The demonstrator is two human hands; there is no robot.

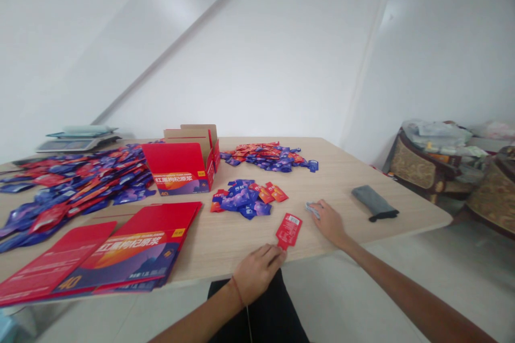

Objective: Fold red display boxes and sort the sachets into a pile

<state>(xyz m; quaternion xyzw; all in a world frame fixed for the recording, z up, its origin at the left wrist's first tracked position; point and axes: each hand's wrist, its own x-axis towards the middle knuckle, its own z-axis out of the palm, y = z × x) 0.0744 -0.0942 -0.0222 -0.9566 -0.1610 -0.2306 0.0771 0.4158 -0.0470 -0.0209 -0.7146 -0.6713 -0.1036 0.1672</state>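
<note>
My left hand (257,272) is closed on the narrow end of a red sachet (289,229), which lies near the table's front edge with its printed back and barcode facing up. To the right, my right hand (329,223) rests on the table, its fingers closed round a small pale grey cloth (313,210), mostly hidden by the hand. Just beyond the red sachet lies a small heap of purple and red sachets (246,197). Behind that, a larger pile of sachets (269,156) spreads over the table.
Open red cartons (181,166) stand at centre left. Flattened cartons (132,252) lie at the front left, beside a big sachet heap (80,182). A scale (76,142) sits at the back left. A folded grey cloth (374,202) lies right; chairs (418,163) stand beyond the table (338,166).
</note>
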